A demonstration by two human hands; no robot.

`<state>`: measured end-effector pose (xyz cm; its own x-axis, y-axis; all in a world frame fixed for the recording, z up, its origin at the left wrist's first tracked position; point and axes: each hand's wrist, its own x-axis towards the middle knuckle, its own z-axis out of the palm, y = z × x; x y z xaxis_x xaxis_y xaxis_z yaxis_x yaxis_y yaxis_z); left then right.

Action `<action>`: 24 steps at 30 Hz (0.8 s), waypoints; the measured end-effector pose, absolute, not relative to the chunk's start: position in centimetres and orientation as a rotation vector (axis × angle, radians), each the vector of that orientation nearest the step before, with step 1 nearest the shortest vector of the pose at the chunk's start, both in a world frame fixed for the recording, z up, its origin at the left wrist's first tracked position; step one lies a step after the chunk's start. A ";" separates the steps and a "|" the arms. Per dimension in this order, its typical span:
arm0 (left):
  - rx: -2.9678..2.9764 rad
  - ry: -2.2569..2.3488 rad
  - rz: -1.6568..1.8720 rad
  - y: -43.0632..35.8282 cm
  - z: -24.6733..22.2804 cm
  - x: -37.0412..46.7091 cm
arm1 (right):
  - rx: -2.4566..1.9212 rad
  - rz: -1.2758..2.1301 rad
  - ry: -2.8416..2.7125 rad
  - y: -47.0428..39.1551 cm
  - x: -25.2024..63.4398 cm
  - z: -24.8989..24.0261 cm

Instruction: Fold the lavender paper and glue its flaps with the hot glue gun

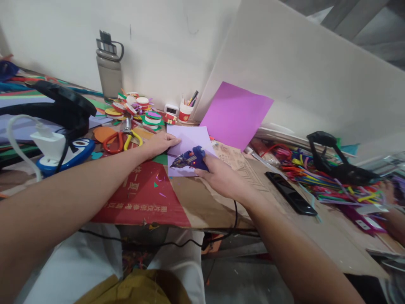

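Observation:
A sheet of lilac paper [195, 136] lies on the cardboard-covered table in front of me. My left hand [160, 142] grips its left edge, thumb and fingers close together. In my right hand [218, 172] is a dark blue glue gun [196, 158] with a small red light on its side. Its nozzle points left, over the lower part of the paper; whether the tip touches the sheet I cannot tell. A black cord runs from beneath my right wrist over the table's front edge. Beside my left forearm lie pliers with red and yellow handles [113, 142].
Behind the paper stand a white-red cup of pens [185, 112], ribbon rolls [153, 118] and a grey bottle [109, 69]. A magenta sheet [237, 114] leans on the wall. Rightward are a black phone [290, 193], colourful pipe cleaners [303, 175] and another person's hand [387, 192].

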<state>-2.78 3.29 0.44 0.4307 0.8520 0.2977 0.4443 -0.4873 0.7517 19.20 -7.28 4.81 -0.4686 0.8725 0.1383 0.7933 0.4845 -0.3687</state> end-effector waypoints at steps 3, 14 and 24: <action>2.113 1.105 0.897 3.2 0.6 -2.7 | -1.400 0.369 -2.435 -7.8 19.6 4.8; 2.128 1.097 0.883 3.4 0.3 -2.9 | -1.607 0.063 -2.263 -8.1 20.5 5.7; 2.293 1.020 0.818 2.8 0.7 -2.6 | -1.585 0.291 -2.281 -7.6 20.1 4.2</action>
